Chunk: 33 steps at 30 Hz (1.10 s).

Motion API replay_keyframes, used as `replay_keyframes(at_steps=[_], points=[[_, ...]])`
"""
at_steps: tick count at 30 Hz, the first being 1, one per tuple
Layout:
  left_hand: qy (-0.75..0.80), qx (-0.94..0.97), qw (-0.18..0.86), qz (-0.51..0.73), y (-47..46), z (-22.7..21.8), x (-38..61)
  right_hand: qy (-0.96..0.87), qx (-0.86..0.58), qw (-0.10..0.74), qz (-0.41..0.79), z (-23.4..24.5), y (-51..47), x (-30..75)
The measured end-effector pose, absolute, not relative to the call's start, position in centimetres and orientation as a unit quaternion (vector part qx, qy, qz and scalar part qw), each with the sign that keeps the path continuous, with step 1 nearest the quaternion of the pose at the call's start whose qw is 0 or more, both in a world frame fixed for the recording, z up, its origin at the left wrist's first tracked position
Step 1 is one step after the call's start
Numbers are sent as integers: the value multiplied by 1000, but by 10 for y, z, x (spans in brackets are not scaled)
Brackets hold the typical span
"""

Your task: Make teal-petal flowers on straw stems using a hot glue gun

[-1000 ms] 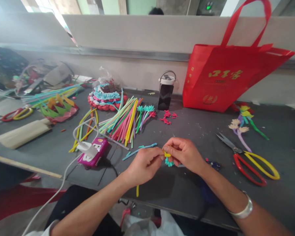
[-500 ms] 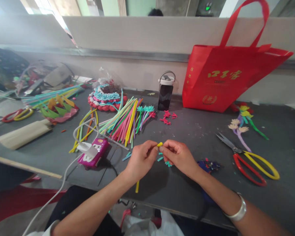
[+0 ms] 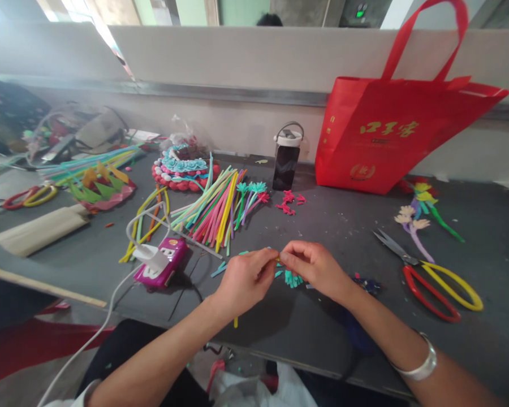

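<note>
My left hand [image 3: 248, 278] and my right hand [image 3: 314, 267] meet fingertip to fingertip above the dark table [image 3: 322, 356]. Both pinch a small piece of yellow pipe cleaner [image 3: 277, 258], mostly hidden by the fingers. Under my left wrist the end of another yellow strip [image 3: 236, 322] shows. Just below the fingertips lies a teal pipe-cleaner flower head [image 3: 293, 278], with short blue-green cut pieces [image 3: 219, 269] to its left.
A bundle of coloured pipe cleaners [image 3: 214, 212] lies ahead, near red flower pieces [image 3: 287, 208]. Scissors [image 3: 424, 271] and finished flowers [image 3: 413, 217] are on the right. A black bottle [image 3: 285, 164] and red bag [image 3: 373, 135] stand behind. A purple power socket [image 3: 163, 265] sits left.
My fingertips have come down slightly and closed further over the yellow piece, so less of it shows. More of the teal flower head is now uncovered.
</note>
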State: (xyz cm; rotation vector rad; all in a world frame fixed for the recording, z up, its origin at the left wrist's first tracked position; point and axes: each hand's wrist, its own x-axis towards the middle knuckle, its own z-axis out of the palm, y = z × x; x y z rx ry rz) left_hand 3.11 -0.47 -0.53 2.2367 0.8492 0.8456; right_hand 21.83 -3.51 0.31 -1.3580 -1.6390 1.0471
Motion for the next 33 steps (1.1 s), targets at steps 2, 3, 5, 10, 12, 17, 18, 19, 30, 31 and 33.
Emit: replay_keyframes(at_steps=[2,3,5,10,12,17,18,19,30,31,33], points=[[316,844,303,309,-5,-3,31,-642,-520,376,419,1,-36,218],[317,839,316,309,-4,-2,31,-650,-517,374,414,1,-36,218],[330,810,370,313,-4,2,32,-675,-512,367,383,1,-38,217],[372,638,626,252,0,10,30,-751,-482,364,267,5,-43,214],[368,539,730,205,2,12,27,-784,-447,367,226,4,-43,214],[316,418,841,139,8,13,20,-824,-396,371,161,-3,-41,216],[314,427,836,139,9,13,20,-818,-403,377,164,-3,-41,216],[316,450,823,144,9,13,20,-805,-418,383,174,-4,-40,216],[260,906,201,265,2,5,20,-613,-513,380,464,-8,-36,214],[255,905,212,267,2,5,19,-609,-512,380,473,-8,-36,214],[248,893,253,278,3,6,20,-616,-503,379,473,-6,-37,214]])
